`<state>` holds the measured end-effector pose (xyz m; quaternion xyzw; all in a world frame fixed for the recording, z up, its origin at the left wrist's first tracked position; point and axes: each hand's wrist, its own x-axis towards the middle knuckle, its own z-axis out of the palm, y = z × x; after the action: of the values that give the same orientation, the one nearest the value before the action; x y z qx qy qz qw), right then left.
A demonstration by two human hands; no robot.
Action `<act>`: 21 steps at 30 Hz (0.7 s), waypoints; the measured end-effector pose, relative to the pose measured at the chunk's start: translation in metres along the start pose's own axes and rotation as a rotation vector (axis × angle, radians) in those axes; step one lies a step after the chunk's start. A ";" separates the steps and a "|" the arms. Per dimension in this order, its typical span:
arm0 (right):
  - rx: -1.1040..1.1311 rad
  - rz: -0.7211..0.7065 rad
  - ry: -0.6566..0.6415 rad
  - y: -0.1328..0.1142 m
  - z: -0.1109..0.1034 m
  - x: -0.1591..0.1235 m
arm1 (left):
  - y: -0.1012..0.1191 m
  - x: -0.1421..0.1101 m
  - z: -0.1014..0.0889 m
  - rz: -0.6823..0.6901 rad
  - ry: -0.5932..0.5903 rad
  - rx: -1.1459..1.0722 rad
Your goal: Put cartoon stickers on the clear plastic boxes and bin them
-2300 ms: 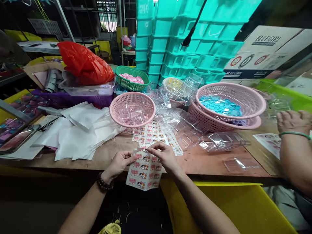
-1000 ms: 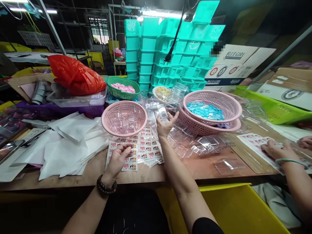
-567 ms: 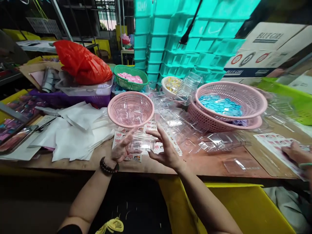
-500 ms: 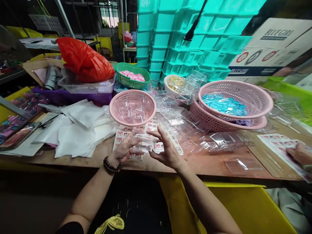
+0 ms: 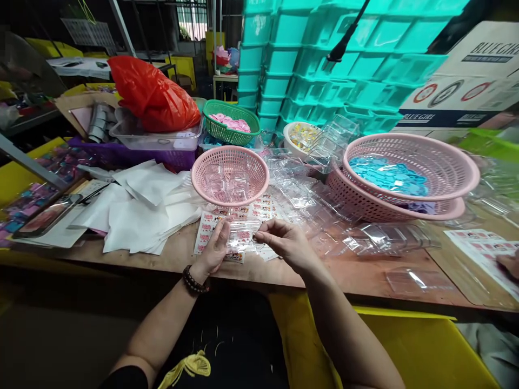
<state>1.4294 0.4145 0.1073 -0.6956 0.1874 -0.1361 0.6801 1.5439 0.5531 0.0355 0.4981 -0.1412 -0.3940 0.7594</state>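
Observation:
Above the table's front edge, a small clear plastic box is held level. My left hand, with a beaded bracelet at the wrist, grips its left end between thumb and fingers. At the box's right end, my right hand pinches the edge with thumb and fingertips; anything small between them is too fine to make out. Under the box lie sheets of printed stickers with pink and dark figures. Just behind stands a small pink basket holding several clear boxes.
Loose clear packs spread to the right, beside two stacked pink baskets with blue pieces. White sheets lie left. Behind are a green basket, a red bag and teal crates. A co-worker's hand is at far right.
My right hand's fingers, spread beside the box before, have closed into a pinch at its right end. The whole view has shifted slightly, moving the scene rightward.

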 end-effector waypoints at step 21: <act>-0.151 0.036 0.027 0.005 0.007 0.016 | 0.002 0.002 -0.008 0.034 0.033 0.081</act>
<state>1.4466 0.4137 0.1011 -0.7394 0.2189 -0.1186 0.6255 1.5515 0.5571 0.0329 0.5322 -0.1529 -0.3667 0.7476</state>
